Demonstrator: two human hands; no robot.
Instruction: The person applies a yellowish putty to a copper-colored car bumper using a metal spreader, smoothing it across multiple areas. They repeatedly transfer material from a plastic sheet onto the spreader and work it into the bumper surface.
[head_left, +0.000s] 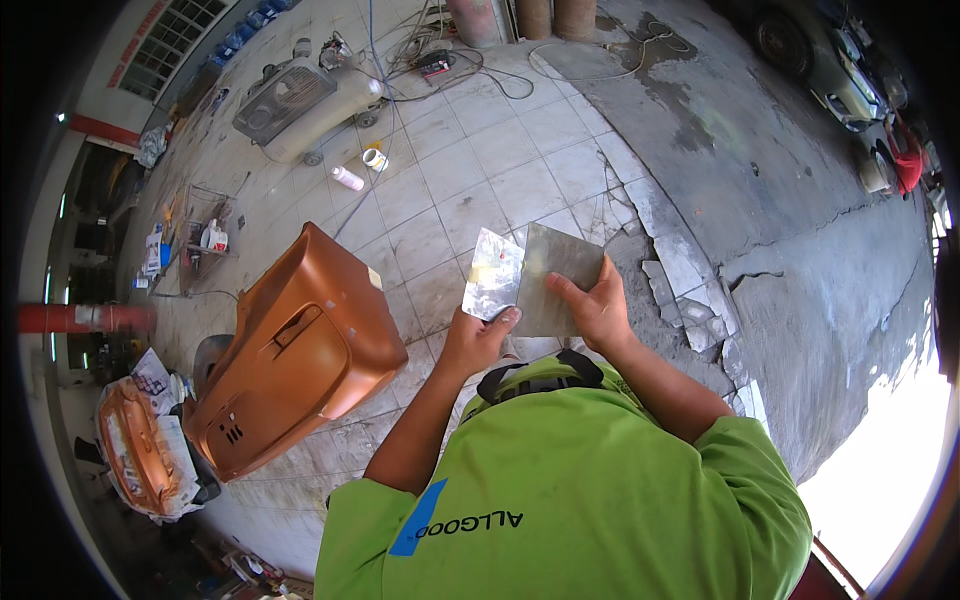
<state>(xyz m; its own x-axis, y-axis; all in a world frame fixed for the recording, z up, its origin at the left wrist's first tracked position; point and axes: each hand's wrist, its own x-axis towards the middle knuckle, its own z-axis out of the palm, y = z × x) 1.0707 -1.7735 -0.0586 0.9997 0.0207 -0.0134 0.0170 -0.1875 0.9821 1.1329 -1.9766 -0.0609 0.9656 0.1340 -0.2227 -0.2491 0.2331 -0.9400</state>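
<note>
My left hand (472, 342) grips the lower end of a thin silvery plate (494, 270), thumb laid across its bottom corner. Pale yellowish smears mark the plate's face. In my right hand (600, 312) is a larger, dull grey-green square sheet (553, 258), its thumb pressed flat on the front. The two pieces meet or slightly overlap at their inner edges, held up before my chest; whether they touch I cannot tell. Left of my hands stands a copper-orange vehicle body panel (300, 350) with a recess and several small slots.
A smaller orange part (140, 448) lies on paper at the far left. Beyond the panel are a wire rack (205, 240), a pinkish bottle (347, 178), a white tub (375, 159) and an air compressor (310, 105) with hoses. Broken tiles (690, 315) edge the concrete on the right.
</note>
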